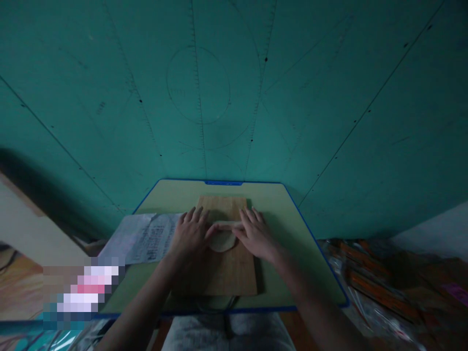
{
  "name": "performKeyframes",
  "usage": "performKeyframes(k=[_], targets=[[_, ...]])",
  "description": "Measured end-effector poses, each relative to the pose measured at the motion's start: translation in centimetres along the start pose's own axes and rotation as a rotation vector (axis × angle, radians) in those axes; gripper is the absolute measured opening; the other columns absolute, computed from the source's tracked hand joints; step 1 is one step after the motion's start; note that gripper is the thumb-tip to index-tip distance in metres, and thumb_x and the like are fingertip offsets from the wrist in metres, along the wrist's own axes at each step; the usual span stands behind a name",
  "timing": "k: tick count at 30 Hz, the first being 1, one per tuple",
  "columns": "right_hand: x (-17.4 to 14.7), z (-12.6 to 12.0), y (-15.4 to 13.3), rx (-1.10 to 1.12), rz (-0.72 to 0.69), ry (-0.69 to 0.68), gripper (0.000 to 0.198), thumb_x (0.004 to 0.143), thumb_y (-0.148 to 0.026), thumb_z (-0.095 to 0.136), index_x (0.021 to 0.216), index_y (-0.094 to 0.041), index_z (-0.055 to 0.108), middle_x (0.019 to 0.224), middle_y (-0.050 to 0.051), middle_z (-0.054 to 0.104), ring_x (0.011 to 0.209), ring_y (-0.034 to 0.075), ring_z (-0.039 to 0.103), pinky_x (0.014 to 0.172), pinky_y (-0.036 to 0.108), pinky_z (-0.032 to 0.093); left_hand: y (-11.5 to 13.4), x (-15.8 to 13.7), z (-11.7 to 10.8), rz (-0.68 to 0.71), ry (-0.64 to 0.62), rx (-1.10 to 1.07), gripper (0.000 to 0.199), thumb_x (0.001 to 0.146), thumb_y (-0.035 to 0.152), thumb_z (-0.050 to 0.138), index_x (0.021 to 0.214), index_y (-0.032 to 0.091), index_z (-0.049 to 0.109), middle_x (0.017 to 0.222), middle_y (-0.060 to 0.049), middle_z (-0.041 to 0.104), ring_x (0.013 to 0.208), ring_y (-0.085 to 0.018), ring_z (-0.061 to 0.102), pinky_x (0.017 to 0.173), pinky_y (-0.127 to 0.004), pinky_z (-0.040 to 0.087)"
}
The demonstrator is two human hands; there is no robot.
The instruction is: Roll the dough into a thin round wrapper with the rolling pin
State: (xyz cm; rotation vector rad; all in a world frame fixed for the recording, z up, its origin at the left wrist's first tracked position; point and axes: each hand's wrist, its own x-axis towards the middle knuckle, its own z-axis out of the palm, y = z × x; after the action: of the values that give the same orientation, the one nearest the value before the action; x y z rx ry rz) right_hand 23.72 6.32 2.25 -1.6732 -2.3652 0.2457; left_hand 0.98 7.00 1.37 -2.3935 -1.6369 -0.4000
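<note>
A pale round of dough (pixel 221 243) lies flat on a wooden board (pixel 234 275). Across its far side runs a light-coloured rolling pin (pixel 228 225), its two ends hidden beneath my hands. My left hand (pixel 193 231) rests over the left end, fingers stretched forward and thumb turned in along the pin. Over the right end, my right hand (pixel 256 231) holds in the same way, its thumb beside the near side of the pin. Both hands are low over the board, and the dough shows between them.
Under the board is a pale table (pixel 288 243) with a blue rim. Written paper sheets (pixel 151 239) lie left of the board. A green wall (pixel 234 97) with drawn lines and circles rises behind. Plastic-wrapped items (pixel 373 278) are piled at the right.
</note>
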Motion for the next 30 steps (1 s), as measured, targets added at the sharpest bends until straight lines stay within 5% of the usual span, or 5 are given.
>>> performKeyframes(k=[3, 12, 24, 30], targets=[[0.0, 0.3, 0.0, -0.010, -0.004, 0.034, 0.066, 0.102, -0.047, 0.046, 0.152, -0.004, 0.040, 0.157, 0.022, 0.039, 0.150, 0.039, 0.025, 0.120, 0.059, 0.027, 0.3, -0.2, -0.1, -0.006, 0.017, 0.002, 0.051, 0.101, 0.049, 0.039, 0.132, 0.013, 0.059, 0.140, -0.020, 0.060, 0.132, -0.036, 0.053, 0.103, -0.053, 0.045], [-7.5, 2.5, -0.5, -0.058, -0.128, 0.133, 0.077, 0.096, -0.046, 0.058, 0.156, -0.008, 0.029, 0.161, 0.020, 0.034, 0.149, 0.035, 0.029, 0.120, 0.059, 0.029, 0.8, -7.3, -0.3, 0.155, 0.152, -0.016, 0.057, 0.100, 0.048, 0.041, 0.146, 0.013, 0.046, 0.145, -0.017, 0.056, 0.139, -0.034, 0.046, 0.116, -0.053, 0.033], [0.4, 1.0, 0.2, -0.003, -0.030, 0.114, 0.058, 0.102, -0.047, 0.047, 0.142, -0.005, 0.051, 0.144, 0.024, 0.055, 0.139, 0.036, 0.044, 0.113, 0.054, 0.038, 0.0, -0.6, -0.4, 0.040, -0.007, 0.006, 0.052, 0.099, 0.053, 0.044, 0.129, 0.013, 0.060, 0.132, -0.018, 0.065, 0.123, -0.035, 0.059, 0.102, -0.049, 0.046], [-3.5, 1.5, -0.4, 0.000, -0.093, 0.179, 0.063, 0.097, -0.045, 0.056, 0.147, -0.009, 0.045, 0.149, 0.021, 0.050, 0.140, 0.036, 0.041, 0.115, 0.055, 0.037, 1.1, -4.1, -1.0, 0.099, 0.097, 0.017, 0.062, 0.098, 0.057, 0.041, 0.134, 0.008, 0.054, 0.126, -0.021, 0.066, 0.117, -0.038, 0.059, 0.103, -0.055, 0.043]])
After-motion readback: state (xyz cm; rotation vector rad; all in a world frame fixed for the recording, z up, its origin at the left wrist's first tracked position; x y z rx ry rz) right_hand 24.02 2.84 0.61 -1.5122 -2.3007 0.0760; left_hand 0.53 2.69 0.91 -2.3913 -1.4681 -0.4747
